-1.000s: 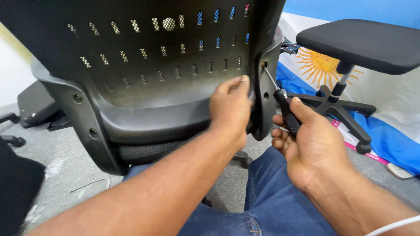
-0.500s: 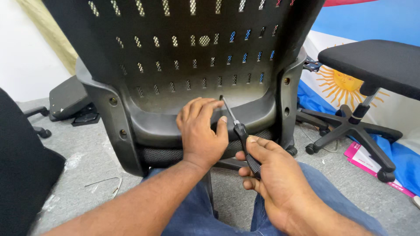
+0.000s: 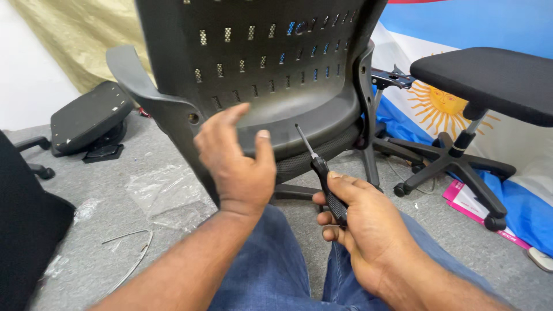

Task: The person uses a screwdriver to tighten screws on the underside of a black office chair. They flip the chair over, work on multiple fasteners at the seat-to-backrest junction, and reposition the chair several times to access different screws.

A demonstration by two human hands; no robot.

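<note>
Half a second earlier the left hand (image 3: 239, 164) was pressed flat on the lower edge of the chair back (image 3: 271, 69); it is now lifted clear of the plastic, fingers spread and loosely curled, nothing held in it. The right hand (image 3: 368, 230) is closed around the black handle of a screwdriver (image 3: 319, 170), as it was before, but the shaft, then laid against the chair beside the left hand, is now drawn away, its tip raised in the air just right of the left thumb and short of the chair's lower rim. The chair is seen turned a little, its left arm stub now showing above and left of the left hand.

Right of the right hand a second chair (image 3: 489, 86) is seen on its wheeled base, over a blue and white flag (image 3: 518, 207) spread on the floor. Left of the left hand lie a sheet of clear plastic (image 3: 158, 193), a bent wire (image 3: 129, 247) and, farther off, a loose seat cushion (image 3: 86, 118). The lower part of the chair is partly hidden by both hands.
</note>
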